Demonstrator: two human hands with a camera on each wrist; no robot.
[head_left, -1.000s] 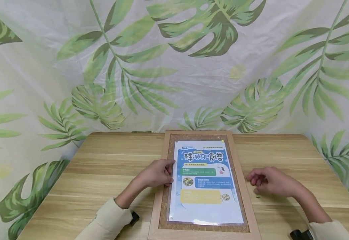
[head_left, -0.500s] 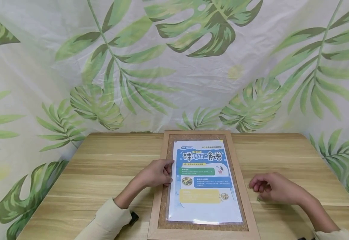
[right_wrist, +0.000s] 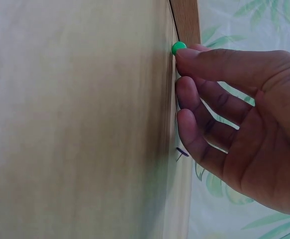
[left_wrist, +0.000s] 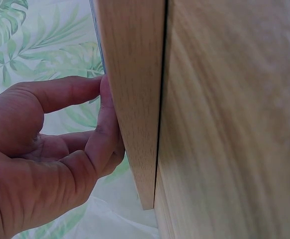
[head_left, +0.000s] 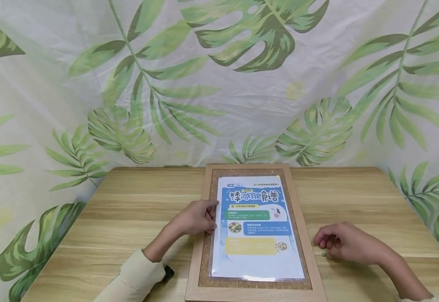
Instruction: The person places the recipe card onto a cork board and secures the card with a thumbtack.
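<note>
A laminated poster [head_left: 257, 266] printed in blue, green and yellow lies on a cork board [head_left: 257, 283] with a wooden frame [head_left: 219, 294]. My left hand [head_left: 196, 218] rests at the poster's left edge, its fingertips touching the sheet and cork. In the left wrist view its fingers [left_wrist: 102, 129] lie against the frame's side. To the board's right, my right hand [head_left: 351, 243] pinches a green thumbtack [right_wrist: 179, 48] between thumb and forefinger, low over the table. A purple thumbtack [right_wrist: 182, 152] lies beyond its little finger.
A yellow tack [head_left: 278, 176] sits at the poster's upper right corner. The board lies on a wood-grain table [head_left: 147, 188]. Behind it hangs a leaf-printed cloth [head_left: 242, 117]. A black strap piece [head_left: 169, 274] shows under the left sleeve.
My right hand has moved down toward the table's front and slightly right, and its thumb and forefinger have come together on the green thumbtack. My left hand has stayed at the poster's edge.
</note>
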